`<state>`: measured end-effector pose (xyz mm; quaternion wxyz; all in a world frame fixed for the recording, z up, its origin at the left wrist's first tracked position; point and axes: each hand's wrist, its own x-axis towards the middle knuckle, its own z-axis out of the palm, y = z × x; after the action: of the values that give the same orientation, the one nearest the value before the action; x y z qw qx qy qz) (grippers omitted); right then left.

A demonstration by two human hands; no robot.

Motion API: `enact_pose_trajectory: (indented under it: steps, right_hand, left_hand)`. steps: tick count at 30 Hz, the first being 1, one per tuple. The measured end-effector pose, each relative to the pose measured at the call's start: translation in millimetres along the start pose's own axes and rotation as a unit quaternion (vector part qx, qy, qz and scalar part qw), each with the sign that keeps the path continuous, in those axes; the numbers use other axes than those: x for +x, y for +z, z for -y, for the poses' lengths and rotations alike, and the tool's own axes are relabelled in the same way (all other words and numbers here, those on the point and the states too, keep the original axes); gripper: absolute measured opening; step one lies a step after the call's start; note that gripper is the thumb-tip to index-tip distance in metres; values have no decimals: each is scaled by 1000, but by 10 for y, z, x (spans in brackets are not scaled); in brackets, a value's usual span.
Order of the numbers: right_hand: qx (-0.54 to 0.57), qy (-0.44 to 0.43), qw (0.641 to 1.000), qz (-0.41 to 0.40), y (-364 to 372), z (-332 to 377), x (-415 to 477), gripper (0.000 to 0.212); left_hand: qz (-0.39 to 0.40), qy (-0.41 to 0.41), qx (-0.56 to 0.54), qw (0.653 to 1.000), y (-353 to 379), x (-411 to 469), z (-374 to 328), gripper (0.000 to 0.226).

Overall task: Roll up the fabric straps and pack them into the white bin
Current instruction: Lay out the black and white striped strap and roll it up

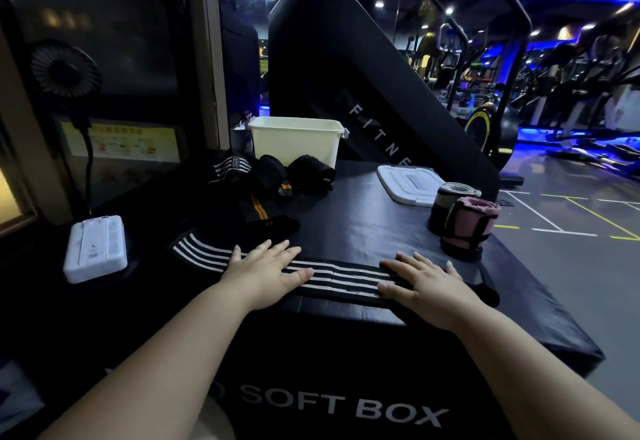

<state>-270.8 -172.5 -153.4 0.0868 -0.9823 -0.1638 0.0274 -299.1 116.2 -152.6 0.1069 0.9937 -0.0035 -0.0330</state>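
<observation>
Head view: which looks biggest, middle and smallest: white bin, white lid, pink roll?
Largest: white bin.
Then: white lid and pink roll look about alike; the roll sits nearer the camera, so no ranking between them.

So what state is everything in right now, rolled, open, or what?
white bin: open, lid off.
lid: off, lying flat.
white-striped strap: unrolled, flat under both hands.
left hand: open, flat on that strap.
right hand: the same.
pink strap: rolled, standing on end.
grey strap: rolled, standing on end.
orange-striped strap: unrolled.
</observation>
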Motion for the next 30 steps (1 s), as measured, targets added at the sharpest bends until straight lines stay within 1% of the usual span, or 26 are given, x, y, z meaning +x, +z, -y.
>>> enact_pose_trajectory:
  steps: [6,8,10,12,14,16,21,23,25,30]
  right_hand:
    - [10,-1,1000,-17,-40,8,48,67]
    - [1,-4,1000,-21,-48,25,43,67]
    - [-24,-17,999,-34,-69,57,49,70]
    - [-30,-32,997,-56,-129,129,84,73]
    - [-16,-49,996,-78,-216,245,162,67]
    - [3,-62,994,-85,-287,403,296,58]
    - [70,-95,989,-89,-332,827,868,42]
    - [91,-104,986,-89,-326,990,1137,37]
    - [105,-114,983,-96,-310,1147,1403,37]
    - [144,-131,971,-142,-285,1518,2044,36]
  left_hand:
    - [-19,-3,-12,1000,-9,25,-19,72]
    - [-55,1,-26,998,-6,5,-11,69]
    - [-111,1,-47,993,-32,-2,15,61]
    - [-162,-14,-75,984,-92,33,45,54]
    - [-199,-44,-100,974,-160,114,79,48]
    - [-217,-77,-116,966,-218,228,120,43]
    - [-215,-148,-152,953,-347,590,230,41]
    - [-213,-182,-182,942,-411,751,292,42]
    - [-214,-222,-222,925,-475,925,379,42]
    - [-237,-302,-333,861,-594,1403,659,42]
